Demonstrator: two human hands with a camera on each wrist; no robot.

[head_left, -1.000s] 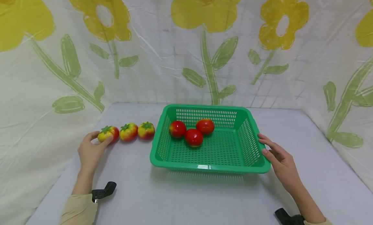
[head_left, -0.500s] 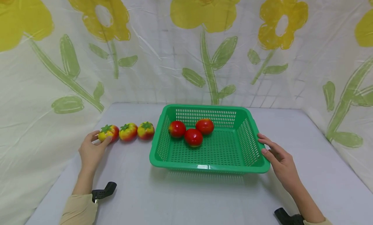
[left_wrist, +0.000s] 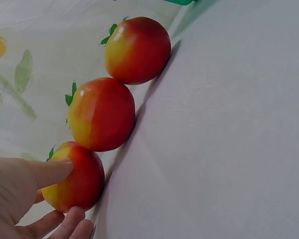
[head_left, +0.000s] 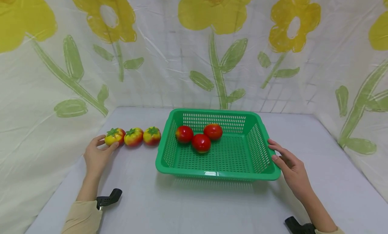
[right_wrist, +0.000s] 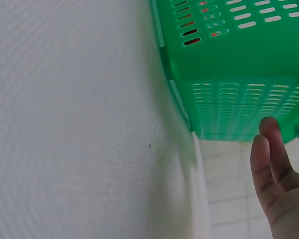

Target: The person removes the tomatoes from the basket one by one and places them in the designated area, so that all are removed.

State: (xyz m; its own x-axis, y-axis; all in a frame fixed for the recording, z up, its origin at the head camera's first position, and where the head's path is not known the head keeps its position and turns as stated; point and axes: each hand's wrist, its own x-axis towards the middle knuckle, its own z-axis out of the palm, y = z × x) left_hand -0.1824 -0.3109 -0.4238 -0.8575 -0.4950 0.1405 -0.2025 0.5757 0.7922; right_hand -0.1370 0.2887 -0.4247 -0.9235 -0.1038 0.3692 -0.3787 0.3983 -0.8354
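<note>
Leftmost tomato (head_left: pixel 115 137): on white table (head_left: pixel 194 207), pinched by left hand (head_left: pixel 96 157) between thumb (left_wrist: pixel 50 172) and fingers (left_wrist: pixel 72 221); slightly nearer middle tomato (head_left: pixel 133 137) than earlier. Right hand (head_left: pixel 292 173): at rim of green basket (head_left: pixel 188 172), grip unclear.

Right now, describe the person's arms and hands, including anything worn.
The left hand and right hand are ungloved. The left sleeve is beige; only an edge of the matching right sleeve shows. A black, angled left wrist camera and right wrist camera are worn.
</note>
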